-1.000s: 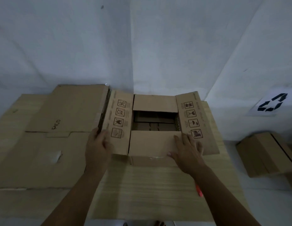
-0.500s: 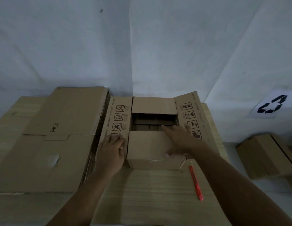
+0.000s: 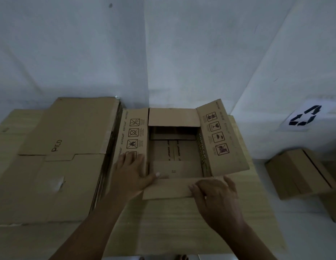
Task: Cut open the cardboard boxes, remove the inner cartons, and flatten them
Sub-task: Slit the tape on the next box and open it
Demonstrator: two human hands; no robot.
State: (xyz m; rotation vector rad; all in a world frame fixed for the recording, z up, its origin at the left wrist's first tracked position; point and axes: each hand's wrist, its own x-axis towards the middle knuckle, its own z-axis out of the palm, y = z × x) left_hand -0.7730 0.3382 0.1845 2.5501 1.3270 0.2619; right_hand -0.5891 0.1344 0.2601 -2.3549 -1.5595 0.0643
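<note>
Cardboard box (image 3: 222, 139) flaps spread, inner cartons (image 3: 174, 150) inside — left hand (image 3: 130, 170), right hand (image 3: 216, 194) flat, pressing flaps

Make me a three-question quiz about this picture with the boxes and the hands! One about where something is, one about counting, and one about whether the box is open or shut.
1. Where is the recycling sign?
A. On the wall to the right
B. On the table
C. Inside the box

2. How many picture symbols show fully on the box's right flap?
A. One
B. Four
C. Seven

3. How is the middle box now?
A. Taped shut
B. Squashed flat
C. Open, flaps spread out

Answers:
1. A, since the black arrows sit on a white sheet on the right wall.
2. B, four square symbols run down that flap.
3. C, you can see down inside it, while the left hand rests on the left flap and the right hand presses the near flap.
</note>
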